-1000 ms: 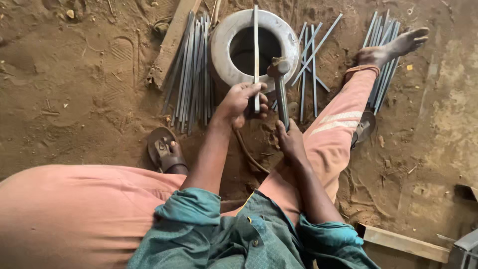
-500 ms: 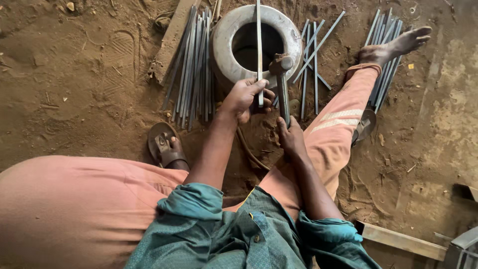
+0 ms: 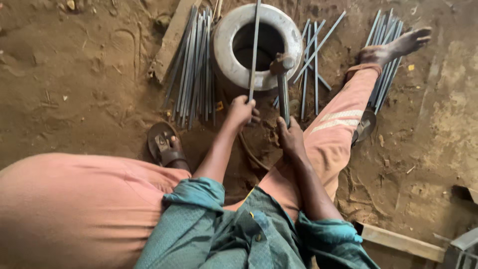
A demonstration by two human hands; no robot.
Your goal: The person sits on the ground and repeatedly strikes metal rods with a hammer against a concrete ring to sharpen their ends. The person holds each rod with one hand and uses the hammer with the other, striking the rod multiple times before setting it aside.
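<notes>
My left hand (image 3: 242, 110) pinches a thin metal rod (image 3: 254, 50) laid across the ring's (image 3: 226, 47) opening; my right hand (image 3: 289, 135) seems clenched around the hammer (image 3: 283, 84) handle.

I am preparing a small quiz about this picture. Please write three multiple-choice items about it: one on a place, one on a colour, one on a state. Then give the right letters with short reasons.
1. Where does the thin metal rod in the left hand lie?
A. across the ring's opening
B. under the sandal
C. on the plank

2. What colour are the trousers?
A. blue
B. salmon pink
C. black

3. How is the right hand?
A. open and flat on the ground
B. closed on the hammer handle
C. resting on the knee

Answers:
1 A, the rod crosses the grey ring.
2 B, both legs are salmon pink.
3 B, fingers wrap the hammer handle.
</notes>
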